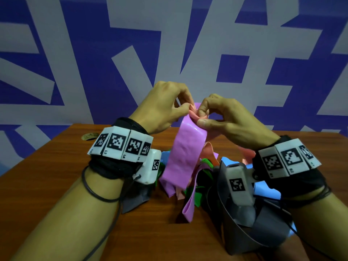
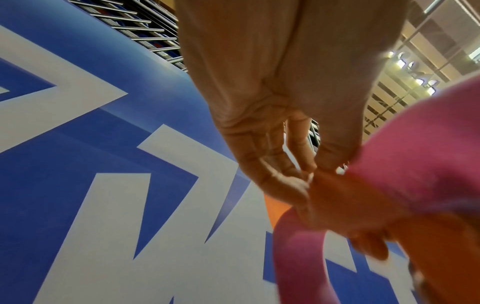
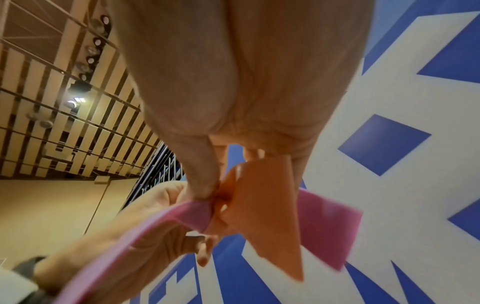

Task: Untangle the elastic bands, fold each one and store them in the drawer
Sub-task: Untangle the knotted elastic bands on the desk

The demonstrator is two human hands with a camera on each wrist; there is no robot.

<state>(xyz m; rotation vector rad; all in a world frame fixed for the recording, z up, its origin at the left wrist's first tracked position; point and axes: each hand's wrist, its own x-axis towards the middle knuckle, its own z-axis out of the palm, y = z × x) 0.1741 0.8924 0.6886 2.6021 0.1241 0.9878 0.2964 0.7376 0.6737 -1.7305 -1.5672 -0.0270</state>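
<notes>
Pinching at frame centre, the left hand [image 1: 165, 106] and right hand [image 1: 224, 119] meet fingertip to fingertip on a knot where a pink band [image 1: 184, 151] crosses an orange band [image 1: 195, 114]. Both hands are raised above the table [image 1: 56, 166]. The pink band hangs down from the knot into a tangled pile of bands [image 1: 199, 183], green, blue and grey, lying on the wood at lower centre. Blue-and-white wall [image 1: 75, 53] fills the upper frame.
</notes>
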